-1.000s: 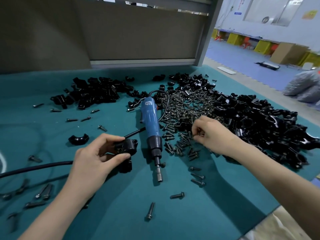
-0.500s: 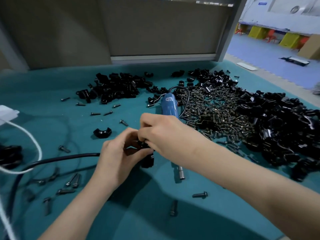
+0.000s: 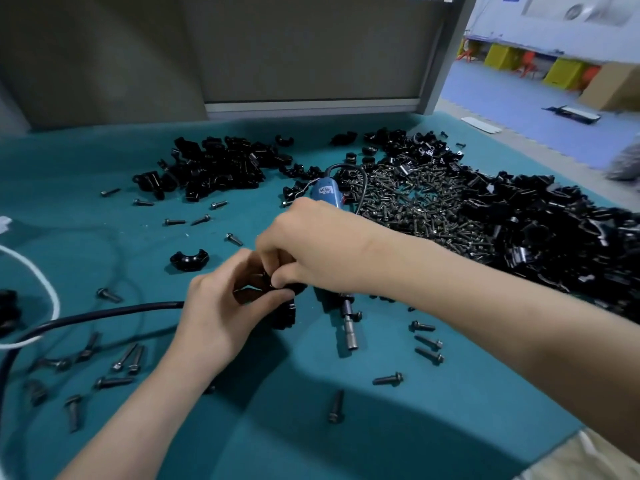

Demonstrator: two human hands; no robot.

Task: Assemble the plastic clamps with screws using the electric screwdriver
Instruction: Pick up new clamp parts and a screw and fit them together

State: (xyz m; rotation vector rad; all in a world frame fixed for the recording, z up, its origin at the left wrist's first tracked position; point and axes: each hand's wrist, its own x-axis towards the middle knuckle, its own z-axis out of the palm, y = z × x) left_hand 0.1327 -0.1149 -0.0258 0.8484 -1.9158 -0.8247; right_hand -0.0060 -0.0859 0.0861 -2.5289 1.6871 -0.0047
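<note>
In the middle of the frame I have the left hand (image 3: 221, 306) curled round a black plastic clamp (image 3: 284, 312). The right hand (image 3: 311, 251) bunches its fingertips tight on the clamp's top, and I cannot tell whether a screw sits between them. The electric screwdriver (image 3: 325, 194) lies on the teal mat (image 3: 311, 427) just right of the clamp, under the right wrist, so that hand is nearer. Its long axis runs up and down the frame, blue body toward the screw heap (image 3: 415, 202), bit pointing at the lower edge.

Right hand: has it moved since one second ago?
Yes. The right hand went left from the screw pile, across the screwdriver, to the held clamp.
</note>
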